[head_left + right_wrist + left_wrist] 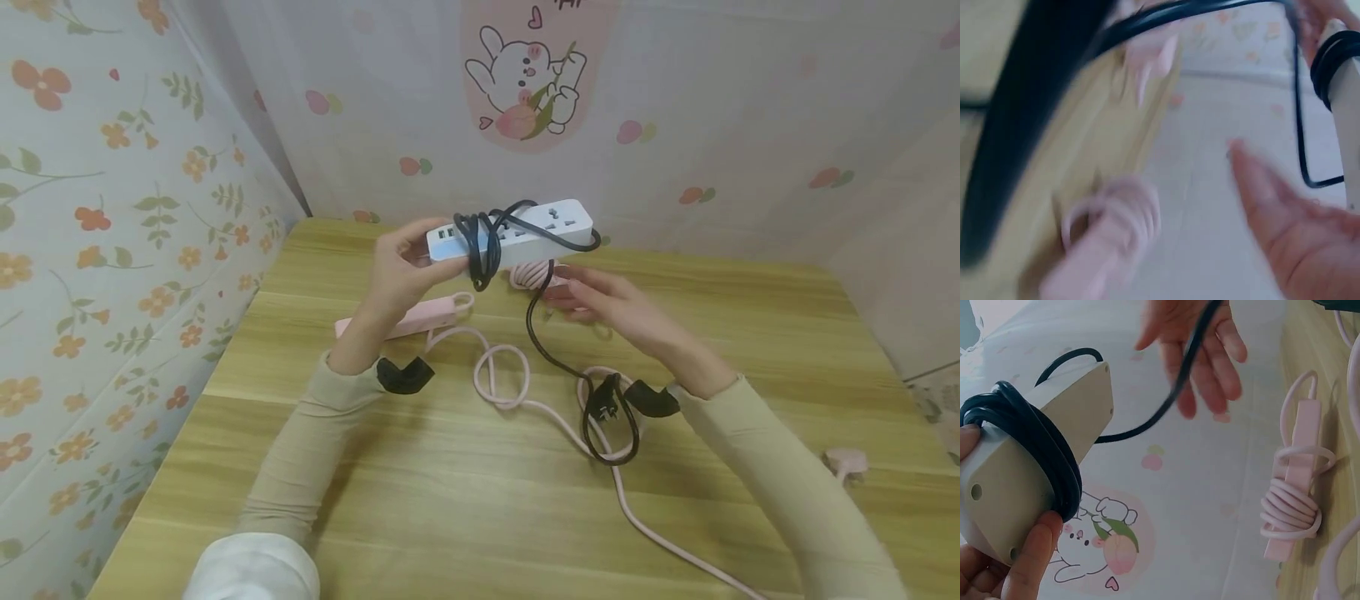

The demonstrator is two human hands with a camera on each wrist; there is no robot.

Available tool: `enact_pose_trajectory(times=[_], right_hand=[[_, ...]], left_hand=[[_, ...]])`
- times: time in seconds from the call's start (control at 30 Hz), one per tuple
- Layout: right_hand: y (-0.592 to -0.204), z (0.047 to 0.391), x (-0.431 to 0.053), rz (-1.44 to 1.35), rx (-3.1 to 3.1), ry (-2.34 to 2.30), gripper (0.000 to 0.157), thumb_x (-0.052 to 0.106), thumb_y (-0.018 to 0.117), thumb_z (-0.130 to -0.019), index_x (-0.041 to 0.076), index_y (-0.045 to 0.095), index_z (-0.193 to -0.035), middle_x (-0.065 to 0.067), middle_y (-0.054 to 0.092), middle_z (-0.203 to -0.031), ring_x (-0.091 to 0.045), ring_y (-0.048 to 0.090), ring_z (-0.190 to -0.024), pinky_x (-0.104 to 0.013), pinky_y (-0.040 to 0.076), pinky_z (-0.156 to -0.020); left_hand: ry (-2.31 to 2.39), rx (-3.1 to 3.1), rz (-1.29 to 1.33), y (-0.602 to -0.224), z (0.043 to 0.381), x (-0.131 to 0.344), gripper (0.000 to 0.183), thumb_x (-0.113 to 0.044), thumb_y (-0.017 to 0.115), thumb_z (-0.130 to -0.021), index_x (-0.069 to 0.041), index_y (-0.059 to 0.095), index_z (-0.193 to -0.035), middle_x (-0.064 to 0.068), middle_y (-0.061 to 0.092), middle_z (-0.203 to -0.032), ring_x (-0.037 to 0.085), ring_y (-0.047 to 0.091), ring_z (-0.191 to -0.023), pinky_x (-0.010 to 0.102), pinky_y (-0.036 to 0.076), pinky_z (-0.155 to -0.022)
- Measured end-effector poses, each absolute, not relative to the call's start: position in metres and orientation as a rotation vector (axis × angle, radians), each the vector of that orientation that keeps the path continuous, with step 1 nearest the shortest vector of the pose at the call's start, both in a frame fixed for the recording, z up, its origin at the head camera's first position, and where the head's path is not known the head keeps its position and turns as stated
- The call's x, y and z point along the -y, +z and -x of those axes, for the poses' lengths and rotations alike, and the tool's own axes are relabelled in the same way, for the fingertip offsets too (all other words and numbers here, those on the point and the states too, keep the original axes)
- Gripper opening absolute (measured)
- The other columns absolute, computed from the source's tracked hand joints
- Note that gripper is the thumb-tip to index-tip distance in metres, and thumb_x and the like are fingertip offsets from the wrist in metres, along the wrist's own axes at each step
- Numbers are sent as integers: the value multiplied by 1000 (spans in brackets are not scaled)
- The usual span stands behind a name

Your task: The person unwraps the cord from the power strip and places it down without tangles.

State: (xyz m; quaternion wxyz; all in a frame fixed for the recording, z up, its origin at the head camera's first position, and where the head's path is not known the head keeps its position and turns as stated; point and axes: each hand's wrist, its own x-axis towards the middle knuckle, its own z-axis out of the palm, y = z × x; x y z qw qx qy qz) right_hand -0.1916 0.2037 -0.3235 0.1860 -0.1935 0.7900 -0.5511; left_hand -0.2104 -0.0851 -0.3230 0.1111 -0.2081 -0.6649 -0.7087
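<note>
My left hand (397, 275) grips the left end of a white power strip (517, 246) and holds it above the table. Several turns of its black cord (486, 254) wrap the strip near that hand, and one loop runs along to the far end. The rest of the cord hangs down to a black plug (602, 400) low over the table. Below the strip's right half is my right hand (618, 308), its fingers extended beside the hanging cord. In the left wrist view the right palm (1194, 356) shows, with the cord passing in front of it.
A pink power strip (423, 317) lies at left on the wooden table (450, 500), its pink cord (551, 412) looping rightward. Another pink strip wrapped in its cord (1291, 506) lies near the back edge. A pink plug (846, 461) is at right. Patterned curtains (360, 108) border the table.
</note>
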Motion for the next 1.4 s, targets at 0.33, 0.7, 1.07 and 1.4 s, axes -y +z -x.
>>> enact_pose_trajectory(times=[0.33, 0.7, 1.07, 1.4], right_hand=[[-317, 198, -195, 330, -1593, -2091, 27, 10, 36, -102, 3, 62, -98, -7, 66, -94, -18, 64, -88, -30, 53, -84], [-290, 185, -218, 237, -1612, -2563, 15, 11, 50, -97, 1, 58, -89, -5, 52, -68, -13, 47, -60, -21, 43, -57], [-310, 168, -232, 452, -2467, -1804, 17, 14, 56, -94, 2, 65, -87, 2, 47, -55, -11, 42, -49, -23, 39, -45], [-315, 199, -243, 24, -2742, -1782, 20, 13, 55, -93, -4, 59, -83, 6, 51, -52, -5, 45, -43, -18, 42, -40]], left_hand=[[-2128, 1909, 690, -326, 212, 87, 40, 14, 67, -71, 18, 57, -109, 7, 63, -98, 13, 56, -80, 20, 53, -68], [-2197, 1871, 729, -327, 210, 91, 41, 19, 65, -69, 20, 54, -109, -1, 63, -94, 14, 56, -81, 21, 54, -71], [-2124, 1879, 629, -326, 213, 96, 39, 15, 67, -70, 19, 56, -108, -3, 64, -92, 12, 56, -77, 19, 53, -67], [-2155, 1912, 663, -327, 210, 99, 44, 18, 67, -67, 19, 54, -109, -4, 63, -92, 13, 55, -79, 20, 53, -68]])
